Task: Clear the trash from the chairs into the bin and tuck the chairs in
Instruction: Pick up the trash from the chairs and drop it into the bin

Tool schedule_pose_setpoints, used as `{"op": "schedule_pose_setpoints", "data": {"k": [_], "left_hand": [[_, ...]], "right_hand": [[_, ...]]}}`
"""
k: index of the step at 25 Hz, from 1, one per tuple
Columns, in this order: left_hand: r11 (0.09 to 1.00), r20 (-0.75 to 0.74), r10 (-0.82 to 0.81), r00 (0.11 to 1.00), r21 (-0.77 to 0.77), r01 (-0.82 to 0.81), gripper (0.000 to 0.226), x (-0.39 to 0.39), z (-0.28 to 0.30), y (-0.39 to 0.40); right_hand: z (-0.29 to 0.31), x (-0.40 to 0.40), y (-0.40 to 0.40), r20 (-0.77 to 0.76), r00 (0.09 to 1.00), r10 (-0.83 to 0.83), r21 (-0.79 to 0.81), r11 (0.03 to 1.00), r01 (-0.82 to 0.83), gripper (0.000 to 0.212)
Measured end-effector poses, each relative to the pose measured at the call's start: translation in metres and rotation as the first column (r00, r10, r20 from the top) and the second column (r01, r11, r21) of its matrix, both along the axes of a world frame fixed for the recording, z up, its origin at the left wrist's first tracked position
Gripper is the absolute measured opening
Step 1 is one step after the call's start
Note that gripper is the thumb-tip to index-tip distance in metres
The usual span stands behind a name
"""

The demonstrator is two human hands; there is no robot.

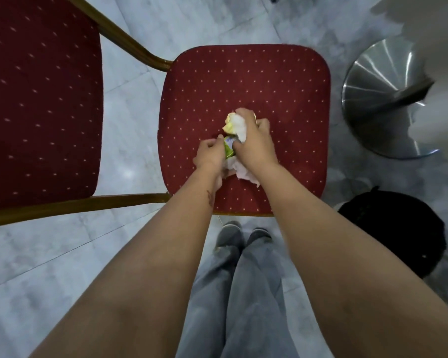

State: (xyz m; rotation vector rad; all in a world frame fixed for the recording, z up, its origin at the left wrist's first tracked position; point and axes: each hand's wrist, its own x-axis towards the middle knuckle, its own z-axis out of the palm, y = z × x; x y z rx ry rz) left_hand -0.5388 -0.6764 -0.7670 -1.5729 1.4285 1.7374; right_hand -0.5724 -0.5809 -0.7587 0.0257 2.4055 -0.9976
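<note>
On the red seat (243, 81) of the chair, both hands work at a small heap of trash. Left hand (209, 153) curls its fingers round a green wrapper (228, 148), with white tissue (239, 171) bunched beneath it. Right hand (254, 140) grips a crumpled white and yellow wad (234, 122) just beyond. All the trash lies at mid-seat, the hands touching. Near the seat's right corner stands a black bin (398, 233) on the floor (130, 151), beside a steel table base (380, 99).
</note>
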Motion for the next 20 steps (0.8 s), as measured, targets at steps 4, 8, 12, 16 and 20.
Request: {"op": "schedule_pose_setpoints", "data": {"k": [4,8,12,16,20], "left_hand": [[0.999,-0.007,-0.04,0.999,-0.003,0.04,0.026,0.0,0.004,0.005],[0.99,-0.01,-0.132,0.991,-0.049,0.131,0.021,0.005,0.024,0.026],[0.96,-0.029,-0.274,0.961,-0.066,0.272,0.013,0.008,0.05,0.065],[0.875,-0.035,-0.481,0.876,-0.077,0.477,0.013,0.022,0.074,0.127],[0.746,-0.005,-0.661,0.75,-0.118,0.656,0.026,0.043,0.054,0.19]], "right_hand": [[0.008,0.016,0.009,0.076,0.983,-0.165,-0.105,0.979,0.172,0.061],[0.025,0.033,0.032,0.104,0.962,-0.251,-0.101,0.96,0.262,0.056],[0.048,0.054,0.073,0.126,0.904,-0.408,-0.12,0.899,0.422,0.052],[0.064,0.086,0.134,0.121,0.822,-0.557,-0.082,0.82,0.567,0.052],[0.071,0.123,0.192,0.117,0.739,-0.664,-0.069,0.737,0.673,0.053]]}}
